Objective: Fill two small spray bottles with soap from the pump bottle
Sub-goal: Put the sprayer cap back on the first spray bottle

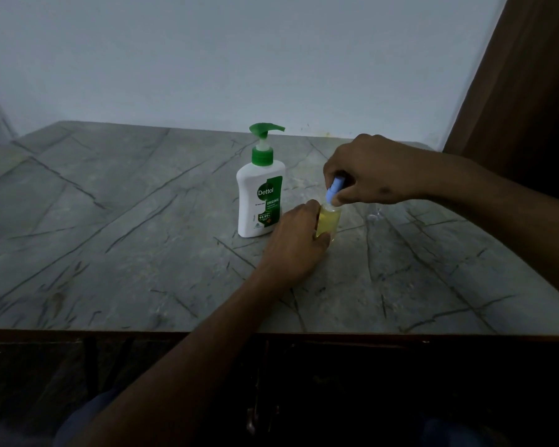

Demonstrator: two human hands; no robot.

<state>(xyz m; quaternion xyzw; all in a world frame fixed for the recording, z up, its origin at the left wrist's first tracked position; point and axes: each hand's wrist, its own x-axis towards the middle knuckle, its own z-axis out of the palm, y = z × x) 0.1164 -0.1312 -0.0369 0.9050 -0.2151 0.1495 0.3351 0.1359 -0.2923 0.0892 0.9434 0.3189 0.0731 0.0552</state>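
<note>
The small spray bottle point(329, 224) stands upright on the surface point(117, 227), just right of the pump bottle point(260, 191), and shows yellow liquid nearly to its shoulder, so this one looks filled. The left hand point(296, 243) wraps its fingers round the bottle's body to steady it. The right hand point(368, 171) pinches the blue spray cap point(334, 188) at the bottle's neck; whether it is being seated or twisted, I cannot tell. Judging from this, the first bottle needs only its cap closed. A faint clear object point(375, 213) lies on the surface to the right, near the right hand; it may be the second bottle, seemingly not yet filled.
</note>
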